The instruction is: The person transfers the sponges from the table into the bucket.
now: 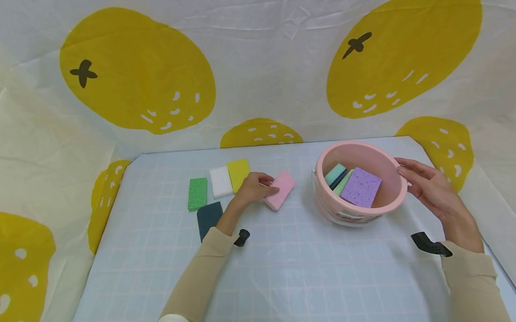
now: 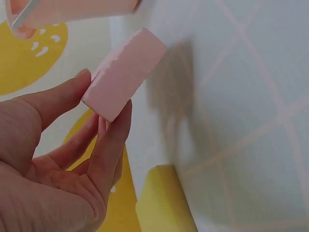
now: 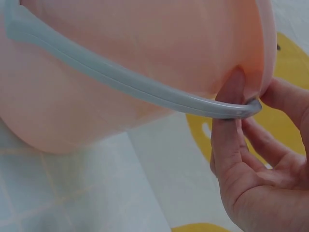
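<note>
My left hand (image 1: pixel 254 188) pinches a pink sponge (image 1: pixel 283 186) between thumb and fingers. In the left wrist view that sponge (image 2: pixel 126 72) is held off the table, its shadow cast beside it. On the right, my right hand (image 1: pixel 429 186) holds the rim of a pink bucket (image 1: pixel 396 199). Seen from the right wrist, a finger tucks behind the grey handle (image 3: pixel 125 84), under the rim, with the thumb at the rim. Inside the bucket lie a purple sponge (image 1: pixel 361 187), a teal sponge (image 1: pixel 335 173), a light green sponge (image 1: pixel 343 182) and a dark one between them.
Left of my left hand, a green sponge (image 1: pixel 197 194), a white sponge (image 1: pixel 221 182) and a yellow sponge (image 1: pixel 238 173) lie on the checked tablecloth (image 1: pixel 313 277). A dark blue sponge (image 1: pixel 209 218) is partly hidden by my left forearm. A fruit-printed cloth (image 1: pixel 267 70) hangs behind.
</note>
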